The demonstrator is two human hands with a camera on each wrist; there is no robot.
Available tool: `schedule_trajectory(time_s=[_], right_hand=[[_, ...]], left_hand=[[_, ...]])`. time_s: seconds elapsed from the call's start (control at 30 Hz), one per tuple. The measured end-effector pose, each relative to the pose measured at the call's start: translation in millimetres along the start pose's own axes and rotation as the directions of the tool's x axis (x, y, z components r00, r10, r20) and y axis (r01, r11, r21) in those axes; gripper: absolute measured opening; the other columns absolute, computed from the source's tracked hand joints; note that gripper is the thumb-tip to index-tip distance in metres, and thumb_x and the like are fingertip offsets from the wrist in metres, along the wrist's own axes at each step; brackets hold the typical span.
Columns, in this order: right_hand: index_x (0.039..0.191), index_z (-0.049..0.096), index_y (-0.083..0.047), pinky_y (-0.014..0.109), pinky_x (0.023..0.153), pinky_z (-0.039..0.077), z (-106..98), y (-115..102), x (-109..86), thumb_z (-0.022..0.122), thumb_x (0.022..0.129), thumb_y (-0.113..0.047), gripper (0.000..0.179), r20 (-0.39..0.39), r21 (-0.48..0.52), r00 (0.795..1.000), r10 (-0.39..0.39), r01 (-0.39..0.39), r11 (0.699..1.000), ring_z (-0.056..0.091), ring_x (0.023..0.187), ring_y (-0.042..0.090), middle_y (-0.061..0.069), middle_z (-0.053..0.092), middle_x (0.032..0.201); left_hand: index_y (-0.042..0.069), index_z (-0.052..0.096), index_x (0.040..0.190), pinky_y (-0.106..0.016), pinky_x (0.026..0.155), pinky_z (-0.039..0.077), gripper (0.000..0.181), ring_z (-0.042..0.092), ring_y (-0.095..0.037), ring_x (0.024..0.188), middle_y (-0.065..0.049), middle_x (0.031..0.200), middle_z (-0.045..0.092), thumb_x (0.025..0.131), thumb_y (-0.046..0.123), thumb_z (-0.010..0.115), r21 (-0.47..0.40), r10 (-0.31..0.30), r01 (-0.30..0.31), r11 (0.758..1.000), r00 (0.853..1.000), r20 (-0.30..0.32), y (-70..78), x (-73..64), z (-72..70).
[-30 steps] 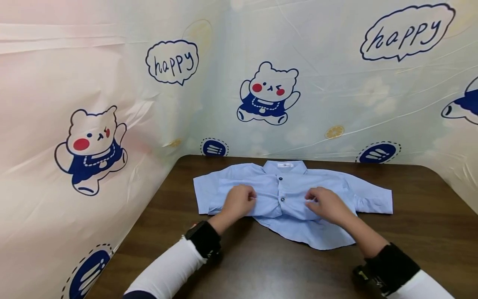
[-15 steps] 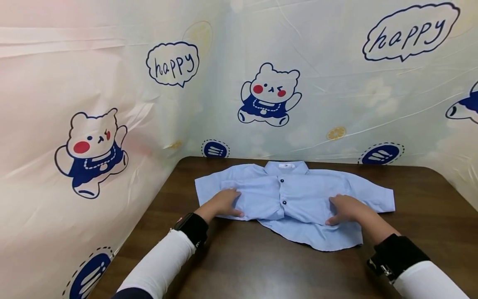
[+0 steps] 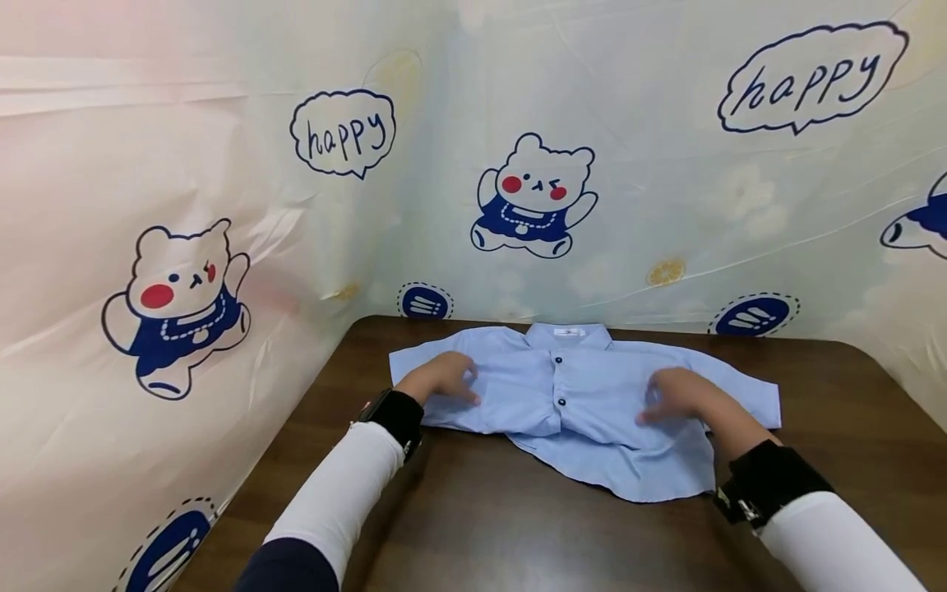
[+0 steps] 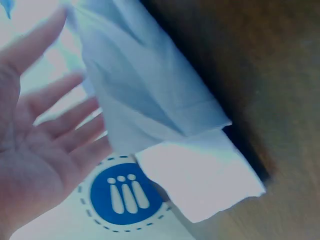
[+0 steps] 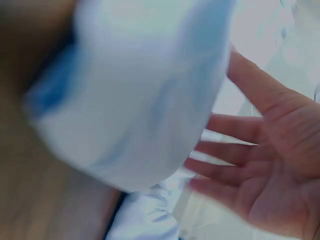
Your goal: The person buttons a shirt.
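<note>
A light blue short-sleeved shirt [image 3: 518, 386] lies front up, its collar [image 3: 568, 335] toward the back and two dark buttons down the middle. Its body is folded up short, and one rounded hem flap [image 3: 639, 475] sticks out at the front right. Over the shirt's left side is my left hand [image 3: 447, 376], fingers spread and holding nothing. My right hand [image 3: 675, 395] hovers by the right side, slightly blurred, thumb apart from the fingers. Both wrist views show the palms and loosely extended fingers [image 4: 75, 120] beside the blue cloth [image 5: 135, 95].
The shirt rests near the far edge of a dark brown wooden table [image 3: 518, 526]. Behind and to the left hangs a pale printed curtain [image 3: 414, 205] with bears and lettering. Dark bands [image 3: 399, 419] circle both wrists over white sleeves [image 3: 336, 485].
Both hands have moved outward from the shirt's middle toward its sides, their curled fingers spreading. Over the last half second they shift only slightly. The shirt keeps nearly the same shape and place.
</note>
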State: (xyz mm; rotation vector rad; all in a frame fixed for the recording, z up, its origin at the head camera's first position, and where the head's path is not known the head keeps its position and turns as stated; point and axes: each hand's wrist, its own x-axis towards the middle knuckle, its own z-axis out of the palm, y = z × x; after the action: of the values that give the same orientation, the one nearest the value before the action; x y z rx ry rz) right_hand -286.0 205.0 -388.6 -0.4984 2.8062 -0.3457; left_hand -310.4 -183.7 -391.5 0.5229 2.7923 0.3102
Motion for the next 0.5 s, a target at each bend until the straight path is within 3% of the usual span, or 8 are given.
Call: schedule_trajectory(time_s=[0.13, 0.27, 0.37, 0.43, 0.5], right_hand=[[0.130, 0.046, 0.018, 0.060, 0.100, 0.037, 0.5, 12.2, 26.2, 0.063, 0.092, -0.011, 0.051, -0.184, 0.064, 0.983, -0.008, 0.020, 0.998, 0.044, 0.121, 0.052, 0.038, 0.047, 0.129], [0.139, 0.035, 0.017, 0.066, 0.108, 0.018, 2.1, 24.1, 48.1, 0.050, 0.094, 0.001, 0.050, -0.136, 0.110, 0.988, 0.070, -0.055, 0.992, 0.032, 0.131, 0.054, 0.038, 0.037, 0.140], [0.138, 0.040, 0.014, 0.073, 0.105, 0.008, 0.5, 30.4, 59.8, 0.055, 0.091, -0.002, 0.052, -0.110, 0.083, 0.988, 0.104, -0.095, 0.992, 0.033, 0.130, 0.054, 0.035, 0.043, 0.138], [0.132, 0.050, 0.011, 0.076, 0.102, 0.008, -3.0, 31.8, 63.5, 0.062, 0.087, -0.006, 0.049, -0.118, 0.054, 0.987, 0.109, -0.103, 0.993, 0.042, 0.124, 0.052, 0.031, 0.053, 0.130], [0.120, 0.061, 0.009, 0.077, 0.099, 0.017, -8.8, 33.0, 64.8, 0.069, 0.083, -0.010, 0.042, -0.134, 0.018, 0.987, 0.094, -0.092, 0.996, 0.052, 0.111, 0.047, 0.026, 0.062, 0.115]], left_hand=[[-0.002, 0.049, 0.139, -0.039, 0.110, 0.032, 0.065, 0.043, -0.031, 0.132, -0.017, 0.139, 0.052, 0.083, 0.014, 0.077, -0.038, -0.031, 0.029, 0.999, 0.997, -0.074, -3.6, 19.4, 2.8], [0.003, 0.041, 0.146, -0.043, 0.112, 0.030, 0.069, 0.036, -0.031, 0.138, -0.014, 0.146, 0.046, 0.084, 0.004, 0.071, -0.061, -0.082, 0.080, 0.995, 0.996, -0.022, -3.2, 34.1, 5.6], [0.006, 0.045, 0.144, -0.044, 0.108, 0.035, 0.067, 0.041, -0.029, 0.134, -0.012, 0.142, 0.050, 0.082, 0.002, 0.070, -0.013, -0.118, 0.118, 0.993, 0.993, -0.015, -4.0, 40.9, 5.2], [0.007, 0.056, 0.135, -0.042, 0.102, 0.041, 0.056, 0.049, -0.025, 0.125, -0.009, 0.132, 0.057, 0.081, 0.002, 0.071, 0.039, -0.120, 0.121, 0.992, 0.992, -0.029, -4.7, 43.1, 3.1], [0.006, 0.066, 0.118, -0.040, 0.090, 0.046, 0.038, 0.055, -0.022, 0.106, -0.007, 0.115, 0.063, 0.081, 0.001, 0.071, 0.085, -0.102, 0.106, 0.991, 0.994, -0.050, -5.3, 43.8, -1.0]])
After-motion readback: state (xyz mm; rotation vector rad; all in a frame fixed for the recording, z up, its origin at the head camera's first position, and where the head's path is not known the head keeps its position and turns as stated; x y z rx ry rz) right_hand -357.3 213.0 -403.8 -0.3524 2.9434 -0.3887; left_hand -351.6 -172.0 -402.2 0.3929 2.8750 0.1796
